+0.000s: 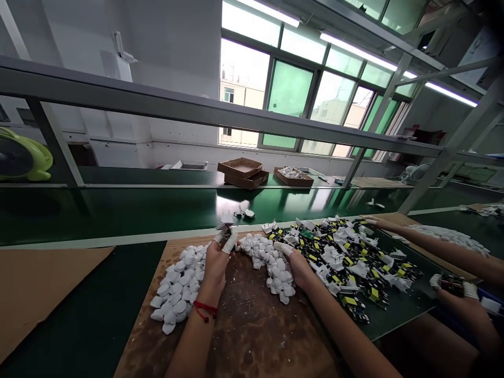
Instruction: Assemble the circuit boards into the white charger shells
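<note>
1. I have my left hand [216, 261] gripping a pronged white part [226, 221].
2. My right hand [299, 266] is at the white pieces [280, 275]; I can't tell whether it touches them.
3. Right of it I see heaped circuit boards [348, 254].
4. Another white pile [181, 289] lies left, on the brown board [252, 336].
5. Far right, a co-worker's hand [459, 303] holds something dark.
</note>
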Available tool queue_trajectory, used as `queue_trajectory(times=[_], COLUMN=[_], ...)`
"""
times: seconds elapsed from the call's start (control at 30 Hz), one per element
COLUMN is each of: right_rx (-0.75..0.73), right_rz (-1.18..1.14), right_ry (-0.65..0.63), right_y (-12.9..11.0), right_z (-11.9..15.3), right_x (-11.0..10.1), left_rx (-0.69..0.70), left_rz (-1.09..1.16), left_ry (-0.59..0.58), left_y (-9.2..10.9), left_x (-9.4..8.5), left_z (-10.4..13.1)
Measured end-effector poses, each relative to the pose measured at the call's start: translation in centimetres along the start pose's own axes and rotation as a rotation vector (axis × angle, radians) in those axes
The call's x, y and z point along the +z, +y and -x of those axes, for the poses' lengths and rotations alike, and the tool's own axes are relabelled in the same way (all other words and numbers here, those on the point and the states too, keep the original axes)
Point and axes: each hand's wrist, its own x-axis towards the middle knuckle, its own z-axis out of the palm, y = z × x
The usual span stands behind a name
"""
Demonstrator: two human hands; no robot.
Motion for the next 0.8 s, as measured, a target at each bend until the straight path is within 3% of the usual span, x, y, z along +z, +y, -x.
queue_trajectory(times=[0.33, 0.57, 0.8], right_rx=[-0.020, -0.059, -0.048], right_rz=[-0.223, -0.065, 0.078], right_ry=[-0.037, 0.072, 0.122], right_y=[-2.3, -1.3, -0.1], right_z=[1.5, 1.0, 2.2], right_x=[1.7, -0.6, 1.0], left_rx=[-0.024, -0.057, -0.059], left_rz=[-0.015, 0.001, 0.004], left_ry=[-0.005, 0.056, 0.041], left_y=[0.8, 1.1, 1.1], left_x=[0.2, 0.1, 0.3], left_z=[0.3, 0.5, 0.4])
